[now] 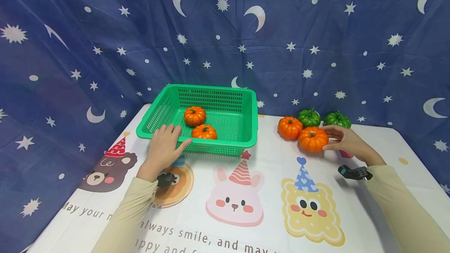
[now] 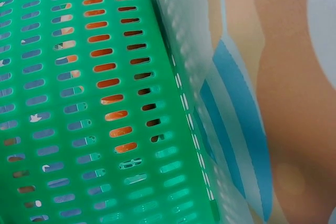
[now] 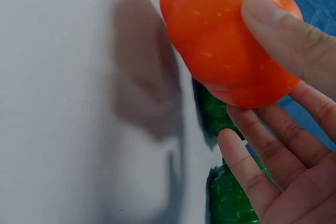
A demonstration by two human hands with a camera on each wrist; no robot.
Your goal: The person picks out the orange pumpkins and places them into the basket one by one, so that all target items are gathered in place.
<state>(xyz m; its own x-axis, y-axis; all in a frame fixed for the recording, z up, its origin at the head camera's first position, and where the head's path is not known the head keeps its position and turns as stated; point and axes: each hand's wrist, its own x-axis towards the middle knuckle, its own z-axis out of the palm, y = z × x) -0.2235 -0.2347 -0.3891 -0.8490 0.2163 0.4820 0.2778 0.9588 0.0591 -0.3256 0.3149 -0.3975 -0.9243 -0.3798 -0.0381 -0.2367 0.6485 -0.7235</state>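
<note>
My right hand [image 1: 346, 141] pinches an orange toy pumpkin [image 1: 313, 139] between thumb and fingers. In the right wrist view this pumpkin [image 3: 226, 35] is off the table, its shadow beside it. Behind it are another orange pumpkin [image 1: 290, 128] and two green pumpkins [image 1: 309, 118] [image 1: 337, 120]. To the left, my left hand [image 1: 163, 147] holds the near rim of a green plastic basket [image 1: 251, 128], fingers bent over the edge. Inside the basket lie two orange pumpkins [image 1: 195, 116] [image 1: 204, 131]. The left wrist view shows the basket's slotted wall [image 2: 79, 103] but no fingers.
A white tablecloth [image 1: 270, 206] with cartoon animals and lettering covers the table. Behind the table hangs a dark blue curtain [image 1: 211, 34] with moons and stars. Something small and red [image 1: 346, 154] shows under the right hand, partly hidden.
</note>
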